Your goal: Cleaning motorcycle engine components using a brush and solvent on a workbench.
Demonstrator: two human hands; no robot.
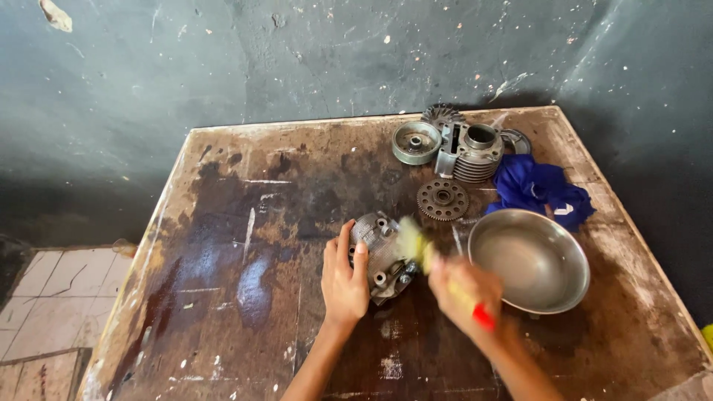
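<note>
Brushing a grimy engine part on a stained counter

The left hand [344, 276] presses its fingers flat on the metal engine part [382, 256] at mid-counter [245, 245]; the blurred right hand [462, 291] is clenched around a brush [425, 252]. A hard stroke could skid the part toward the steel bowl [529, 261] just beside it, or fling grime about.

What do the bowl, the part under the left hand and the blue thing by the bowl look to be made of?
Bowl: metal, likely steel, with a dull sheen and soft reflections. Engine part steadied by the left hand: grey cast metal, possibly aluminium, matte and grimy, with bolt holes. Blue rag: crumpled cloth, soft folds. The brush in the right hand is too blurred to judge.
</note>
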